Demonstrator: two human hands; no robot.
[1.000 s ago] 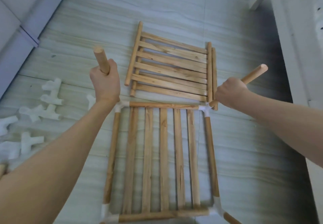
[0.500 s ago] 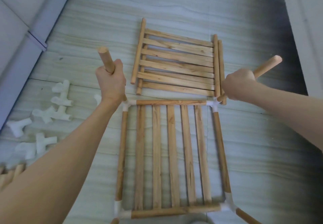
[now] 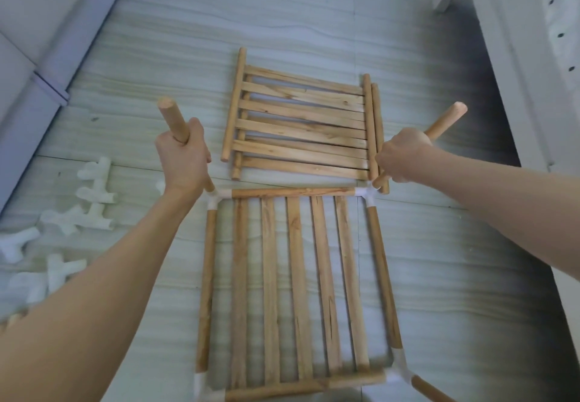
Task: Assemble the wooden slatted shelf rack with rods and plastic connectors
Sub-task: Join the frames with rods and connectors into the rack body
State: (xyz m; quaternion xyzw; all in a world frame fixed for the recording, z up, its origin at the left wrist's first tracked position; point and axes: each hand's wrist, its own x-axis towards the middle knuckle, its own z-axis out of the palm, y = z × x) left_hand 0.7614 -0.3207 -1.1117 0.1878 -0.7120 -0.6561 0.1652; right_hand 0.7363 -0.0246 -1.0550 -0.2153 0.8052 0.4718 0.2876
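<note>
While my arms have barely shifted over the last second, my left hand and right hand each keep a curled grip on an upright rod, seated in the far corner connectors of the slatted frame on the floor; both legs look nearly home.

Honey-tan wooden slats with darker grain streaks fill the near shelf frame, its corners capped by white plastic connectors. More white connectors lie at left on a pale grey-green floor banded with wavy stripes. Far slatted panels show the same light brown.
</note>
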